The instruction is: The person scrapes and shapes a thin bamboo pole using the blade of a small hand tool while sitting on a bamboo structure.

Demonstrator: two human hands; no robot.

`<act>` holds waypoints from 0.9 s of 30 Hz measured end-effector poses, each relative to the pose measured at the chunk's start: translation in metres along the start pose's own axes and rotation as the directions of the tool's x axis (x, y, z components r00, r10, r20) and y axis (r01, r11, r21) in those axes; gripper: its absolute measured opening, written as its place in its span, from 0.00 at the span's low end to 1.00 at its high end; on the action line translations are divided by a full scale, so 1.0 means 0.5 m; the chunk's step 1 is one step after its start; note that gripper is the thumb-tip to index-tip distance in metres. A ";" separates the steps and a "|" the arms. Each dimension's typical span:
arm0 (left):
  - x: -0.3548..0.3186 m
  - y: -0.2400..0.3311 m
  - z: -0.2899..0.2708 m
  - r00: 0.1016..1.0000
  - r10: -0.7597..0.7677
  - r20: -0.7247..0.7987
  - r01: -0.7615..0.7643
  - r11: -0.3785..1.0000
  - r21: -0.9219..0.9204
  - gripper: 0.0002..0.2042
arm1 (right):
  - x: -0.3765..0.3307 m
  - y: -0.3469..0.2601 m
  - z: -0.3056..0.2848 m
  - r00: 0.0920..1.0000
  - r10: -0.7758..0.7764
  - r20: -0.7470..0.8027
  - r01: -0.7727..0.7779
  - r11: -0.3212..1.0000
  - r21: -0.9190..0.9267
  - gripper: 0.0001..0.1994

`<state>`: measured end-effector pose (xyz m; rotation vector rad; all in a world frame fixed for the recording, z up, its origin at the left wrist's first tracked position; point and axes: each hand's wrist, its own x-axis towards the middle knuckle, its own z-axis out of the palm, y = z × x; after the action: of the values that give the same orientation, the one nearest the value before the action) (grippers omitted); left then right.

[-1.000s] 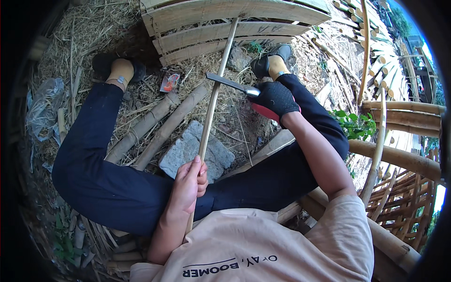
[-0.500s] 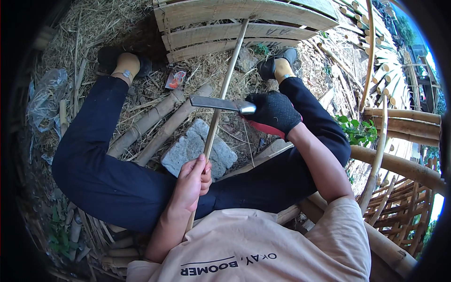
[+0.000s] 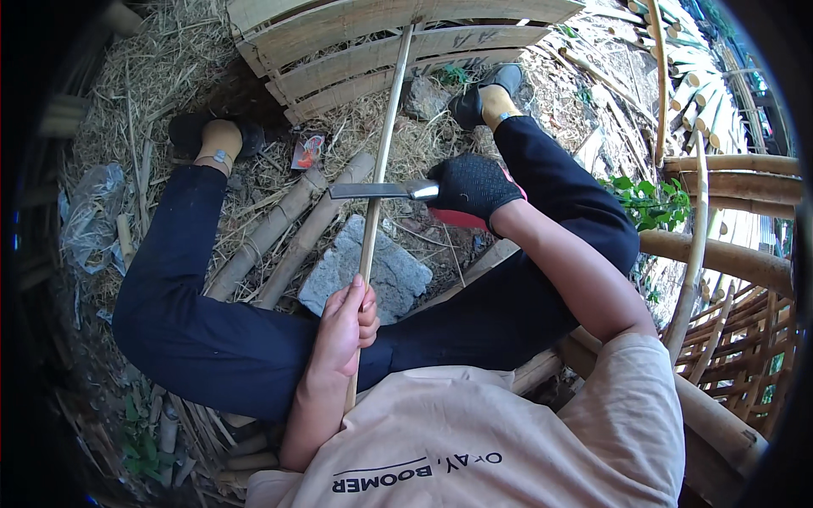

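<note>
Gripping the thin bamboo stick (image 3: pixel 378 178) firmly in your bare left hand (image 3: pixel 343 326), keep your gloved right hand (image 3: pixel 474 186) wrapped around the knife (image 3: pixel 381 190), blade angled away from you.

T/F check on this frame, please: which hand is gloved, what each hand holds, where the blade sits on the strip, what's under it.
1. The right hand wears a black glove. True.
2. The left hand is gloved too. False: it is bare.
3. The left hand grips the thin bamboo strip. True.
4. The knife lies on the ground, untouched. False: the right hand holds it, blade crossing the strip.
5. A grey stone lies between the legs, under the strip. True.
6. The strip's far end points at a plastic bucket. False: it reaches the bamboo slat panel.
</note>
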<state>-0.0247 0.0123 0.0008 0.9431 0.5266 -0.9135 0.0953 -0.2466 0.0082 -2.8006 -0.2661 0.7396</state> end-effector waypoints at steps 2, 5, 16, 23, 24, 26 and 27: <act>-0.001 0.002 0.004 1.000 0.014 0.005 -0.014 1.000 0.014 0.19 | 0.022 0.038 -0.004 0.993 0.091 -0.072 -0.092 0.996 -0.007 0.14; 0.001 -0.002 0.010 1.000 0.019 0.004 -0.019 1.000 0.015 0.19 | 0.041 0.086 0.005 0.980 0.158 -0.117 -0.162 0.987 -0.024 0.13; -0.011 0.010 0.004 0.999 0.040 -0.008 -0.041 0.999 -0.033 0.18 | 0.003 0.055 -0.004 0.918 0.005 -0.397 0.017 0.998 0.052 0.15; -0.009 0.011 0.004 0.999 0.032 -0.021 -0.033 0.999 -0.036 0.18 | -0.025 -0.007 -0.026 0.952 -0.146 -0.269 0.157 0.987 0.021 0.15; -0.008 0.011 0.004 0.999 0.033 -0.020 -0.034 0.999 -0.039 0.18 | -0.028 -0.010 -0.025 0.953 -0.148 -0.264 0.158 0.987 0.017 0.16; -0.006 0.008 0.003 0.999 0.032 -0.010 -0.032 0.998 -0.049 0.18 | -0.036 -0.011 -0.022 0.958 -0.145 -0.248 0.152 0.988 0.009 0.16; -0.006 0.005 0.000 0.999 0.033 -0.001 -0.033 0.998 -0.054 0.18 | -0.031 -0.009 -0.013 0.967 -0.153 -0.204 0.158 0.987 0.009 0.16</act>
<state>-0.0240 0.0143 0.0040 0.9008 0.5319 -0.8652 0.0849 -0.2473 0.0221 -2.7642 -0.4293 0.4157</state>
